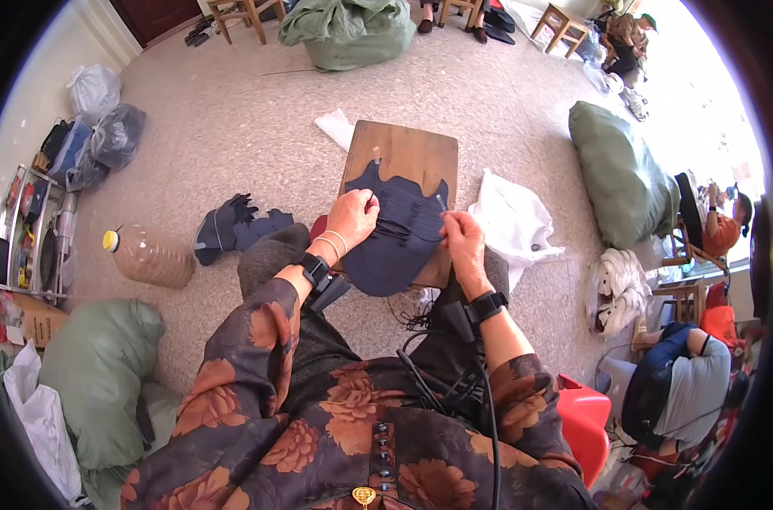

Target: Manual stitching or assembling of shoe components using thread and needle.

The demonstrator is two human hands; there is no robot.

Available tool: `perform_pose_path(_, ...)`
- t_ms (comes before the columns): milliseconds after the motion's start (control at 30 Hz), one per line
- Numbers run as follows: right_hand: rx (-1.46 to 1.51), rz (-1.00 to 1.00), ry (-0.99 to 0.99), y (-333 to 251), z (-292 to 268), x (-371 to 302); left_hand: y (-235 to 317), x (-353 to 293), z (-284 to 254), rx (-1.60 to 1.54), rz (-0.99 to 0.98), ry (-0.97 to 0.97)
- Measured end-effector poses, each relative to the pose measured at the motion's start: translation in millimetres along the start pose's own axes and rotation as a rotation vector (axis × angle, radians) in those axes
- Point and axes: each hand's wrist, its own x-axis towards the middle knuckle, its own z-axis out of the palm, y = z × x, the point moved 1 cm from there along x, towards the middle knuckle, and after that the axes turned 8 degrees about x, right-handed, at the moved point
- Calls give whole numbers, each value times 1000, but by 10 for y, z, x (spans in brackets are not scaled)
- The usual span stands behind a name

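Note:
A dark navy piece of flat material [386,259] lies on a small wooden stool [403,140] in front of my knees. It has a rounded near end, pointed far corners and a row of strips or slits across its middle. My left hand [352,223] is over the left edge of the piece, thumb and fingertips pinched; what they hold, if anything, is too small to make out. At the right edge, my right hand [465,245] is closed round a slim grey stick-like tool [442,202], its tip pointing up and away.
More navy pieces [233,228] lie on the floor left of the stool, near a large plastic jug [148,255]. A white plastic bag [514,221] sits on the right. Green sacks [620,174] stand around. A black cable [491,408] crosses my lap. Other people sit at right and far away.

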Motion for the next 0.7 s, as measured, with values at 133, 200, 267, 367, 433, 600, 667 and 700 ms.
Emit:
perform_pose_path(133,-543,-255,-86,24,5,-32,96,-21,-29,89,-3,11)
perform_pose_path(200,-804,-379,-146,-73,77,-72,248,-52,-51,205,121,308)
perform_pose_path(267,-895,-388,-167,-111,73,-54,431,-61,-120,325,280,283)
perform_pose_path(367,-1019,-417,-219,-157,141,-38,331,-95,-30,442,487,166)
perform_pose_path(433,-1066,-425,-225,-160,129,-5,282,-64,99,258,395,-47)
perform_pose_path(600,-982,-479,-274,-107,86,69,294,-81,179,156,302,24)
perform_pose_path(667,-953,-489,-279,-121,109,54,322,-69,187,140,252,-4)
perform_pose_path(700,-923,-496,-280,-137,129,38,324,-65,196,139,249,-3)
